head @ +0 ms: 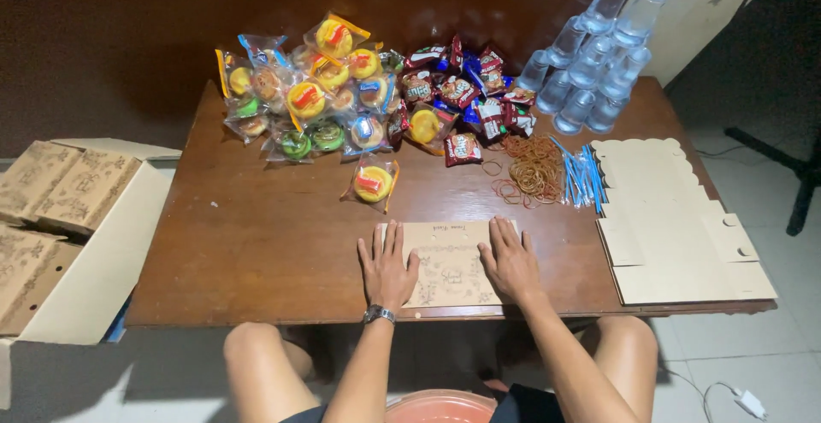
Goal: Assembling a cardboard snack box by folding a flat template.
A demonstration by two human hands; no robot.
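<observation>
My left hand (386,266) and my right hand (510,260) lie flat, fingers spread, on a tan printed cardboard sheet (448,262) near the front edge of a brown wooden table (256,235). Each hand presses one side of the sheet. A watch sits on my left wrist. Neither hand grips anything.
Wrapped round cakes (312,89) and small snack packs (462,89) are heaped at the back. Rubber bands (532,169) and blue straws (585,175) lie right of centre. Sealed water cups (590,59) are stacked at the back right. Flat cardboard blanks (676,226) sit right. An open carton (60,235) stands left.
</observation>
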